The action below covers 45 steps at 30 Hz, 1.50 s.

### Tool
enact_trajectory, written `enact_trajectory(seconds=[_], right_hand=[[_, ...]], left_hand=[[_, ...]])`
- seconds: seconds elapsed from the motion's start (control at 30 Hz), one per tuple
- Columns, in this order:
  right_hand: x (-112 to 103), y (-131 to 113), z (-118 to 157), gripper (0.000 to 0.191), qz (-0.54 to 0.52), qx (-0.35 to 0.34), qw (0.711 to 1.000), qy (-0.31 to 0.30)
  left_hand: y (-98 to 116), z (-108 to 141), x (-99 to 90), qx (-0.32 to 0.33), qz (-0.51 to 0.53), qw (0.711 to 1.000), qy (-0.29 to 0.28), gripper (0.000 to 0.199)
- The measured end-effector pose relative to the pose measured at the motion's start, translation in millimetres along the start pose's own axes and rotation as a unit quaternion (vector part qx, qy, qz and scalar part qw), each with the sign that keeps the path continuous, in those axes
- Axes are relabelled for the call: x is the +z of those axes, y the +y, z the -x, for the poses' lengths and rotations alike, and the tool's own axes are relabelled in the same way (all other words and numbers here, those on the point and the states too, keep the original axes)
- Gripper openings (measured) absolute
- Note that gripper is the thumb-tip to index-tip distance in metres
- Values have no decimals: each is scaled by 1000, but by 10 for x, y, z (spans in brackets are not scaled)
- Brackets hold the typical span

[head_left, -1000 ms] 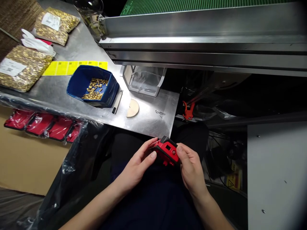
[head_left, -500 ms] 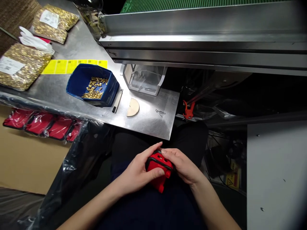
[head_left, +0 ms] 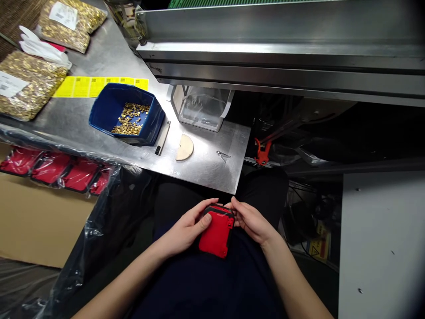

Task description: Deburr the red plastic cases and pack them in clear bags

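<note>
A flat red plastic case [head_left: 215, 235] with black edging is held over my lap, its broad red face turned up. My left hand [head_left: 187, 228] grips it from the left, thumb lying on the face and fingers going behind. At its upper right corner is my right hand [head_left: 252, 221], with thumb and fingertips drawn close together; anything between them is too small or hidden to make out. Beyond the hands, on the metal table [head_left: 206, 173], lie a pale half-round disc [head_left: 185, 147] and small metal tweezers [head_left: 223, 154].
A blue bin [head_left: 106, 108] holds small brass pieces, with a white-and-black knife-like tool [head_left: 162, 138] beside it. Bags of brass pieces [head_left: 28, 84] lie left. A clear-fronted bin [head_left: 202, 108] sits under the metal rail [head_left: 265, 31]. Wrapped red cases [head_left: 51, 167] lie in a carton.
The red case has been turned so its broad face shows instead of its end with holes. My right thumb has come off that end, and the right hand has shifted slightly away.
</note>
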State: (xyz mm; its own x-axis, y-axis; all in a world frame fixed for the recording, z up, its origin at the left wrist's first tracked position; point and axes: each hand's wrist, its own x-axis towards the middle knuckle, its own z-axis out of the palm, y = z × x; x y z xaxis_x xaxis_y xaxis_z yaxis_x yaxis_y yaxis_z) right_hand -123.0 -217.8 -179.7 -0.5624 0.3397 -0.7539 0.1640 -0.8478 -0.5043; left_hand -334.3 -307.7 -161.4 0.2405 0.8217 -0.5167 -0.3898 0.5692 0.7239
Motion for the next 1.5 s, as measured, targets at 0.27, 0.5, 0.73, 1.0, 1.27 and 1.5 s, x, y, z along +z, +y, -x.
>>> enact_trajectory(seconds=[0.27, 0.5, 0.73, 1.0, 1.27, 1.5], right_hand=[[316, 69, 199, 46, 51, -92, 993, -51], [487, -343, 69, 35, 435, -97, 894, -50], [831, -1164, -1016, 44, 715, -343, 605, 76], [909, -1471, -1525, 24, 767, -339, 545, -14], [590, -636, 70, 25, 529, -180, 825, -82], [719, -109, 853, 8, 490, -183, 843, -128]], left_hand=[[-93, -68, -13, 6, 57, 995, 83, 40], [-173, 157, -194, -24, 397, 918, -7, 40], [-253, 508, -238, -15, 418, 908, -2, 65], [-293, 552, -229, -22, 436, 895, 89, 65], [-356, 511, -255, -50, 440, 890, 114, 64], [-336, 411, -254, -34, 415, 907, 64, 78]])
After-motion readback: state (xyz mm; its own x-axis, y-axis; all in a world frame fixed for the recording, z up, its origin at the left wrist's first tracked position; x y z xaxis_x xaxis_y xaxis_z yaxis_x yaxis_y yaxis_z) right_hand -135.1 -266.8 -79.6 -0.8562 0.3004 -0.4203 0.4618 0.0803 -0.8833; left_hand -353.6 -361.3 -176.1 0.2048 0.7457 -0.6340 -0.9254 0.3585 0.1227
